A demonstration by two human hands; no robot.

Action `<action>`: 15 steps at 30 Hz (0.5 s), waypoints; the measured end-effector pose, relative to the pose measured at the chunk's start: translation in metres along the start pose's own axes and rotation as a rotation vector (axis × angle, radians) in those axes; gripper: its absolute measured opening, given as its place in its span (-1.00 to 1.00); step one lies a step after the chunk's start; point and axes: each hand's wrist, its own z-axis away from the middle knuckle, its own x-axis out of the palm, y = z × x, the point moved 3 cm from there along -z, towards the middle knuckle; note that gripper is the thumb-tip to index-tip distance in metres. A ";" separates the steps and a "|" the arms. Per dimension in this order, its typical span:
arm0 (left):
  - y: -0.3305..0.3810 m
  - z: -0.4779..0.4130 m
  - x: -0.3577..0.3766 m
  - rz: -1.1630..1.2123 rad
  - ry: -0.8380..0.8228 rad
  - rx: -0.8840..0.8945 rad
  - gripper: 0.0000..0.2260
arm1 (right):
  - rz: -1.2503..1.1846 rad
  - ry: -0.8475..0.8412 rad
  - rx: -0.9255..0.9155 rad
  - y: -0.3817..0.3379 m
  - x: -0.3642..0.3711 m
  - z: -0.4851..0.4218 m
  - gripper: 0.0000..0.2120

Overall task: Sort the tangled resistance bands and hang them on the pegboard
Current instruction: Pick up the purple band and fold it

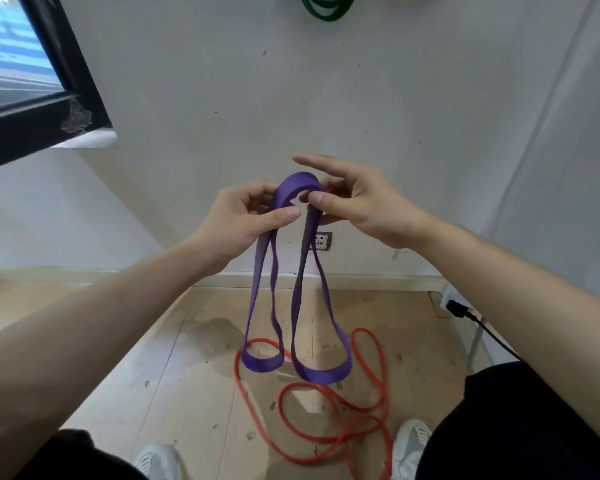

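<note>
Held up the purple band [298, 183] by its folded top, before the wall [194, 98], two long loops dangling over the floor [174, 358]. Pinched its left side between thumb and curled fingers of the left hand [243, 220]. Pinched its right side with the right hand [357, 206], forefinger stretched straight. Could not see the fingertips behind the strap. Saw a red band [237, 368] coiled on the floor below, cut off at the bottom edge. Glimpsed green bands [326, 10] high on the wall, mostly cropped.
</note>
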 end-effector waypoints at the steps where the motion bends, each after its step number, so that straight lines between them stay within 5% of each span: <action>1: 0.001 0.001 0.001 -0.003 -0.005 0.007 -0.73 | 0.001 -0.007 -0.016 -0.002 -0.001 0.000 -0.57; 10: -0.019 0.008 0.030 -0.115 -0.115 -0.048 -0.49 | -0.201 0.145 -0.076 -0.013 -0.016 0.005 -0.77; 15: -0.040 0.009 0.051 -0.091 -0.086 -0.134 -0.64 | -0.393 0.192 -0.077 -0.019 -0.020 0.009 -0.77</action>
